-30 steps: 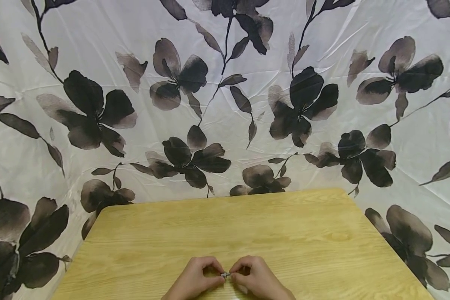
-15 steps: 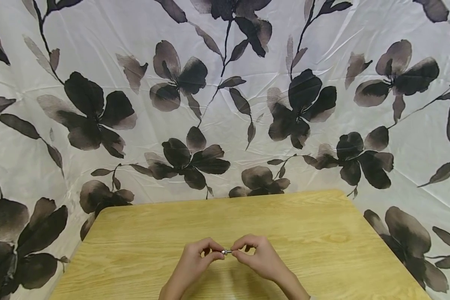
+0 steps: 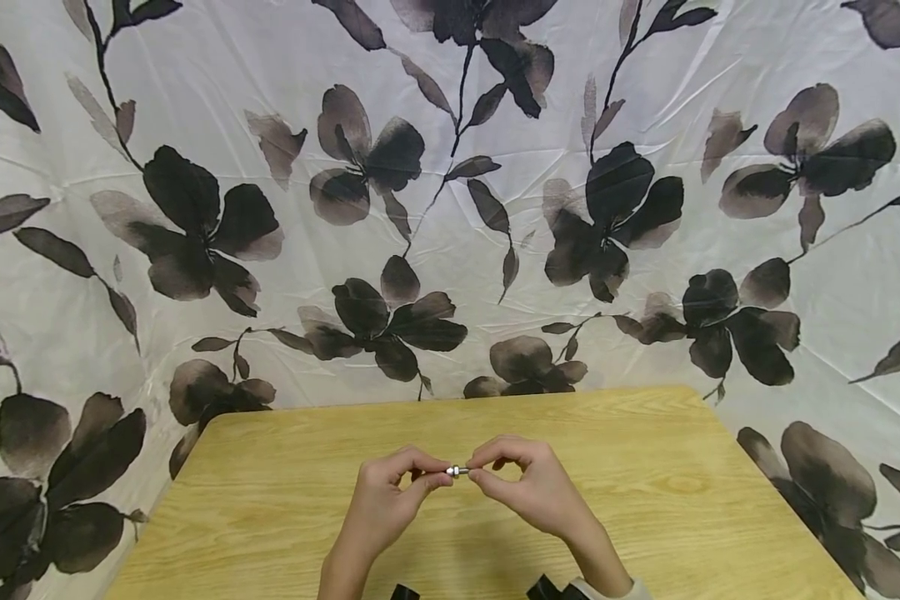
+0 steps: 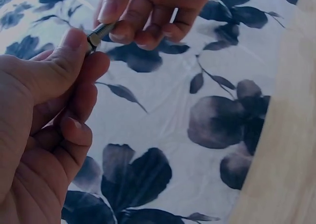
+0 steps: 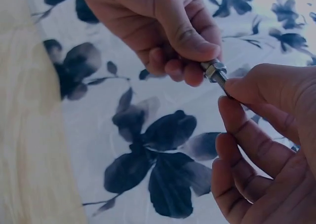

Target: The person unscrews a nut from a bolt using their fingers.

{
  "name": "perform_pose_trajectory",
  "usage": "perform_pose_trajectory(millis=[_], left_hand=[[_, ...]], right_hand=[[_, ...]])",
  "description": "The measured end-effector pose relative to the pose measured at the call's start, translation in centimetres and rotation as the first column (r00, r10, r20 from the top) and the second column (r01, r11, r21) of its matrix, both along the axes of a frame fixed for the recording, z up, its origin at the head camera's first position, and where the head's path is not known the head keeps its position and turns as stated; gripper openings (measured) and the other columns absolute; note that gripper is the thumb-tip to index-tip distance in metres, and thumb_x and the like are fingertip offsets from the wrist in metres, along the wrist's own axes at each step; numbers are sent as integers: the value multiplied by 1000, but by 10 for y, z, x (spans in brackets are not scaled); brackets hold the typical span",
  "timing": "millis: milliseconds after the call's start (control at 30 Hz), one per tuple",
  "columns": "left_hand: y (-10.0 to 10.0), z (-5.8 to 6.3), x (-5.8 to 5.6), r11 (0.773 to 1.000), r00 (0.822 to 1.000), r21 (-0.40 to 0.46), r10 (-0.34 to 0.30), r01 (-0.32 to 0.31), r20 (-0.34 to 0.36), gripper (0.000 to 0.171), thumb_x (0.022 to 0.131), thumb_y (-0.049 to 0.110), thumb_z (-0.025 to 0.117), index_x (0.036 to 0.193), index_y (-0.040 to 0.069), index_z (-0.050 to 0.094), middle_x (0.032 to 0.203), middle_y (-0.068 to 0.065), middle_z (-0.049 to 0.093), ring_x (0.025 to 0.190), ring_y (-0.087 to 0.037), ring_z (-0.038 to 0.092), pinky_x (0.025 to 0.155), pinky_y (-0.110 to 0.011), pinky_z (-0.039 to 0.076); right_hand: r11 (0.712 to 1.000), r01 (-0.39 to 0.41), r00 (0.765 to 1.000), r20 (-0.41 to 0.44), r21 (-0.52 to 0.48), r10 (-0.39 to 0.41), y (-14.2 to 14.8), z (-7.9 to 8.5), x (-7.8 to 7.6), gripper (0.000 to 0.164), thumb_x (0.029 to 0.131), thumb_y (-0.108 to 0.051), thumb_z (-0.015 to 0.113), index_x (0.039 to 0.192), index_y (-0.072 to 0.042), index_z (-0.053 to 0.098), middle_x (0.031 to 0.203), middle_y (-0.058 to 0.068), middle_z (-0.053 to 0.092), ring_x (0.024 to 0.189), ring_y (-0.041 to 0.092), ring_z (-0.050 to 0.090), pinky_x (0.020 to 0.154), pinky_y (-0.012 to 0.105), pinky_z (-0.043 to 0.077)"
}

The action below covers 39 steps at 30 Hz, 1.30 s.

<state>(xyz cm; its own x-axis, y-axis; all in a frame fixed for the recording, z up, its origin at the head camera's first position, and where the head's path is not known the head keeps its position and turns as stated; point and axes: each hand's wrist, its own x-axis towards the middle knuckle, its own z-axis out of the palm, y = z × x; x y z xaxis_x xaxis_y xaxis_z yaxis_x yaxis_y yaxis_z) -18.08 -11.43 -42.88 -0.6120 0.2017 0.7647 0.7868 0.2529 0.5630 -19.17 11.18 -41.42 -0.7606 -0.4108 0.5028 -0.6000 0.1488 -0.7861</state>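
Note:
Between the two hands a small metal bolt point(image 3: 462, 472) is held roughly level above the table. Its hex nut point(image 5: 215, 72) shows close to the left fingertips, with thread point(image 4: 102, 31) running toward the right hand. My left hand point(image 3: 385, 500) pinches the nut end between thumb and index finger. The right hand point(image 3: 528, 487) pinches the threaded end with thumb and index finger. In both wrist views the other fingers are bent and hold nothing. Fingertips hide both ends of the bolt, so I cannot tell whether it has a head.
A light wood-grain table point(image 3: 285, 442) with rounded far corners lies under the hands. Behind and beside it hangs white cloth point(image 3: 450, 208) with dark flowers. Black pieces point(image 3: 543, 587) show at the bottom edge near the wrists, along with a pale right sleeve point(image 3: 630, 590).
Both hands have moved up in the head view, away from the body, carrying the bolt between them. The forearms, black pieces and more of the right sleeve have come into sight.

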Motion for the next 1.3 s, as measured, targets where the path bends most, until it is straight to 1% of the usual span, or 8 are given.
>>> perform_pose_trajectory(millis=[67, 233, 400, 533, 767, 900, 1067, 1300], left_hand=[[0, 3, 2, 1000, 1000, -1, -2, 2, 17, 22, 77, 0, 85, 90, 16, 77, 82, 2, 77, 64, -6, 56, 55, -12, 44], [0, 7, 6, 999, 999, -15, -29, 29, 23, 22, 79, 0, 85, 89, 16, 74, 82, 2, 76, 63, -4, 56, 55, -13, 46], [0, 6, 6, 998, 997, -10, -64, 65, 47, 22, 82, -1, 83, 92, 16, 74, 81, 2, 75, 63, -4, 57, 55, -14, 46], [1, 3, 5, 995, 994, 1, -100, 100, 54, 21, 84, -3, 81, 95, 14, 73, 82, -1, 75, 64, -6, 60, 56, -16, 48], [4, 0, 2, 991, 992, 38, -128, 128, -7, 25, 81, -11, 79, 87, 11, 68, 82, -5, 74, 76, -14, 73, 68, -22, 60], [7, -1, 3, 995, 995, 49, -89, 91, -47, 28, 79, -13, 80, 85, 11, 68, 80, -4, 74, 74, -15, 73, 68, -20, 60], [9, 0, 5, 999, 997, 31, -31, 33, -76, 27, 79, -9, 82, 84, 14, 69, 79, -1, 73, 72, -12, 71, 68, -17, 58], [11, 2, 2, 1000, 995, -11, -4, 3, -100, 26, 79, -6, 83, 82, 16, 70, 79, 3, 72, 72, -8, 69, 69, -16, 56]], right_hand=[[1000, -14, 1000, -9, -16, 13, 0, 1, 1, 8, 95, -11, 75, 97, -18, 79, 97, -1, 76, 90, 11, 70, 82, 32, 56], [998, -46, 999, -15, -52, 46, -1, 2, 5, 8, 95, -8, 74, 97, -14, 78, 96, 4, 76, 89, 13, 70, 79, 32, 58], [998, -50, 999, 9, -44, 50, 1, 1, 5, 8, 95, -9, 75, 97, -16, 79, 97, 3, 76, 90, 12, 70, 79, 30, 58], [997, -60, 998, 4, -40, 60, 3, 0, 3, 9, 95, -8, 74, 97, -16, 78, 96, 3, 75, 89, 13, 70, 77, 31, 59], [995, -85, 995, 43, -59, 88, 1, 0, 2, 7, 96, -10, 74, 98, -15, 77, 96, 5, 75, 89, 12, 69, 77, 31, 59], [999, -43, 997, 70, -33, 45, 0, -2, 4, 9, 97, -12, 72, 104, -13, 77, 100, 9, 76, 88, 10, 68, 76, 30, 59], [999, 22, 989, 142, 38, -27, -2, -3, 5, 11, 99, -21, 71, 105, -16, 79, 101, 4, 78, 85, 7, 67, 73, 27, 58], [998, 14, 992, 128, 58, -21, -7, -1, 5, 12, 100, -24, 69, 100, -19, 80, 94, -2, 78, 80, 7, 67, 69, 26, 56]])
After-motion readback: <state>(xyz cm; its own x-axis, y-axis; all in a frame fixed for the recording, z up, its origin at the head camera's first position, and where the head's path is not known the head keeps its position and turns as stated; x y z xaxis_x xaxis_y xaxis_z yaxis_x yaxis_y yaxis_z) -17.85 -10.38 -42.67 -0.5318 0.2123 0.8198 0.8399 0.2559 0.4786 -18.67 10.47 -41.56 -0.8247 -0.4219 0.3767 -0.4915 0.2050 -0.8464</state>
